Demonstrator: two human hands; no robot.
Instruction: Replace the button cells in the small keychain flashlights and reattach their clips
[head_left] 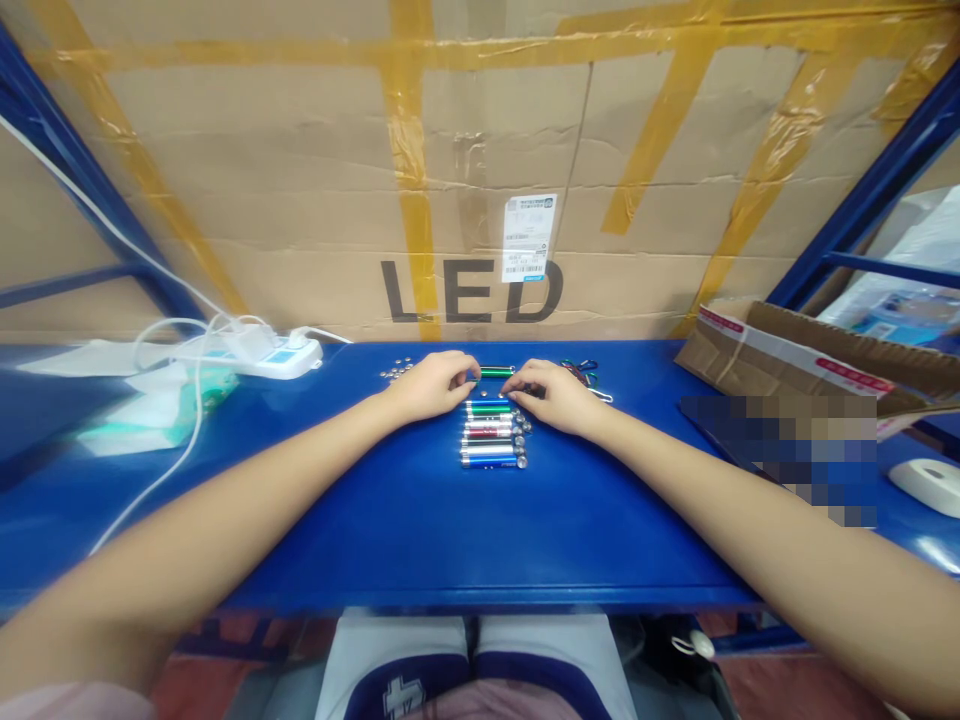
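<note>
Near the back of the blue table, my left hand (439,385) has its fingers curled together at the left end of a green metal penlight (496,372). On the other side, my right hand (553,395) is closed too, fingertips low by a small round silver piece (501,394). Whatever either hand pinches is too small to make out. Just below lies a stacked row of several penlights, among them a red one (487,430) and a blue one (489,462), with small silver caps (522,462) at their right ends.
Small silver discs (397,370) lie scattered beyond my left hand. Coloured carabiner clips (581,372) sit past my right. A white power strip (289,357) with cables is at left, an open cardboard box (795,350) at right. A large carton (322,200) stands behind the table (480,540).
</note>
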